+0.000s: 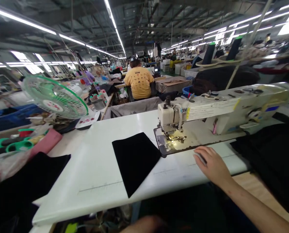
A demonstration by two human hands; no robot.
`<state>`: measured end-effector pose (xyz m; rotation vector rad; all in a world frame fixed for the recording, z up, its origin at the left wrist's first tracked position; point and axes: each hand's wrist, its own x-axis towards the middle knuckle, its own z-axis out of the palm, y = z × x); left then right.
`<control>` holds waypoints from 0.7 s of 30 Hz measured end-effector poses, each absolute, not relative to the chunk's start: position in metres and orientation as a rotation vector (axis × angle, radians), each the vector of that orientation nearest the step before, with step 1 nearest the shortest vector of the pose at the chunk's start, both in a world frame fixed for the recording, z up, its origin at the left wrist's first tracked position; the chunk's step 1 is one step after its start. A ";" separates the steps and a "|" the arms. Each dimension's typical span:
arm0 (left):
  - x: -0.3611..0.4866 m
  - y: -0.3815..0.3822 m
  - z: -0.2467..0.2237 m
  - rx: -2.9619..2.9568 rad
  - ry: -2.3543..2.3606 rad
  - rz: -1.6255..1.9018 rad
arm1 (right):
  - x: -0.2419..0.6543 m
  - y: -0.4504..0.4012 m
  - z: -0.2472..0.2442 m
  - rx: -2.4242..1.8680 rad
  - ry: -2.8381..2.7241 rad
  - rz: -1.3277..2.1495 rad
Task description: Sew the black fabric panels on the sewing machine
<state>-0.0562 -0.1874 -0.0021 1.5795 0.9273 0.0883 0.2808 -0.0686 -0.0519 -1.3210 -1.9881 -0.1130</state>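
Observation:
My right hand (211, 163) is over the front edge of the white sewing table (98, 168), just in front of the sewing machine's bed. Its fingers are curled, and a small dark thing, too unclear to name, shows between thumb and fingers. My left hand (146, 224) is low at the bottom edge, below the tabletop, blurred, its fingers hidden. A black fabric piece (136, 161) lies flat on the table, left of the sewing machine (170, 118), one corner beside the metal plate. The needle area is lit, with no fabric under it.
Black fabric (272, 155) is heaped at right, and more black cloth (25, 184) hangs over the left side. A green-rimmed fan (54, 97) stands at left near thread spools (19, 144). A person in a yellow shirt (139, 82) sits ahead, back turned.

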 end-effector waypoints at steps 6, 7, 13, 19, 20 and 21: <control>-0.062 -0.129 0.077 1.829 1.321 0.313 | 0.283 -0.068 -0.054 -1.303 -1.962 -0.104; -0.063 -0.102 0.082 1.928 1.472 0.426 | 0.283 -0.068 -0.053 -1.300 -1.965 -0.103; -0.073 0.043 0.064 1.947 1.918 0.484 | 0.284 -0.069 -0.052 -1.304 -1.985 -0.071; -0.071 0.071 0.049 1.809 1.888 0.341 | 0.282 -0.070 -0.047 -1.278 -1.921 0.013; -0.071 0.069 0.050 1.794 1.868 0.357 | 0.282 -0.070 -0.046 -1.278 -1.908 0.040; -0.071 0.065 0.053 1.784 1.845 0.388 | 0.283 -0.071 -0.045 -1.279 -1.897 0.064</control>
